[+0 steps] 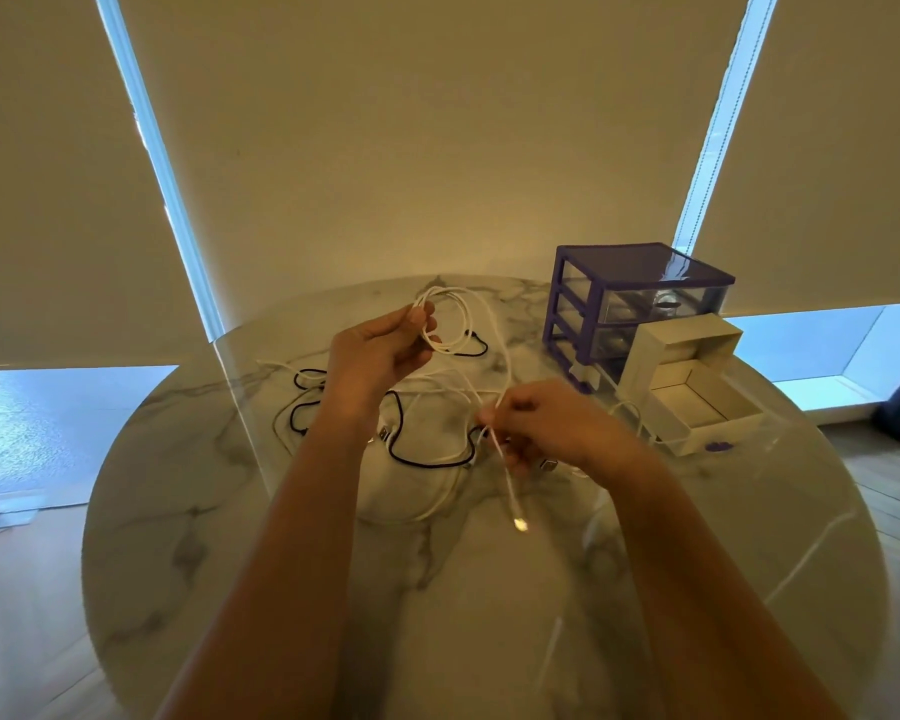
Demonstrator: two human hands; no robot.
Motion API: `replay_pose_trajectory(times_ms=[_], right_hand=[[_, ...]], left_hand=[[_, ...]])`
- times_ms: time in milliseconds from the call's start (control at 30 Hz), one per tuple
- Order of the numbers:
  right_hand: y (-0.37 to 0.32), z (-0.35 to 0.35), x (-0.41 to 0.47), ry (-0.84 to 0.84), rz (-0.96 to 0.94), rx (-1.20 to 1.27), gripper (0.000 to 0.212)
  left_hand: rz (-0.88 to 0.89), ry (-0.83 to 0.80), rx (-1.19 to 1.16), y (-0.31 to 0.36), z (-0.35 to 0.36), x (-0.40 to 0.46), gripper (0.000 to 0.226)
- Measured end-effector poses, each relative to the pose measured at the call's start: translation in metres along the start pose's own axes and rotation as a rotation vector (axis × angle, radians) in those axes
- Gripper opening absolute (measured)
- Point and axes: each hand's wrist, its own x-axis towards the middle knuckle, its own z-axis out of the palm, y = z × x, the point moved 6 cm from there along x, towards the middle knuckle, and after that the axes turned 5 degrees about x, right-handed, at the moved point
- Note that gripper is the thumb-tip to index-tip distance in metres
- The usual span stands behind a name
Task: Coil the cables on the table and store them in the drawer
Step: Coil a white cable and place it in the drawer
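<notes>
1. Left hand point(380, 350): raised above the table, fingers curled round a few loops of the white cable point(455, 324); the coil hangs from thumb + fingertips.
2. Right hand point(536, 423): lower, nearer the person, pinching the same cable's free run close to its tail; the plug end point(519, 523) dangles below, just above the marble table point(437, 615).
3. Step in hand, as judged: feeding the last slack onto the coil. Probably well along w/ this cable; the rest of the task is barely begun.
4. Black cable point(427, 459) lies loose on the table under and between both hands, uncoiled. More white cable lies there too; can't tell if it's a separate lead or part of the held one.
5. Doing it well: right hand should bring each new loop up to match the size of those in the left, letting the cable roll between the fingers so it doesn't twist or kink. Keep the tail off the black lead, since a snag looks likely.
6. Left grip should stay firm enough that loops don't spring apart; leave a short tail to wrap round the bundle.
7. Storage: purple drawer unit point(640, 304) stands at the table's far right; one white drawer point(697, 407) is pulled out in front of it, near the right hand. Contents unclear.
</notes>
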Motion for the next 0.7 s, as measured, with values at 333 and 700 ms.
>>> replay_pose_trajectory(times_ms=[333,700], right_hand=[[-0.008,-0.04,-0.005,0.433,-0.324,0.966,0.022],[-0.008,-0.038,0.0,0.307,-0.274,1.008,0.022]], left_hand=[[-0.103,-0.262,0.087,-0.005,0.026,-0.01,0.017],[-0.142,-0.392,0.04,-0.004,0.046,-0.021,0.021]])
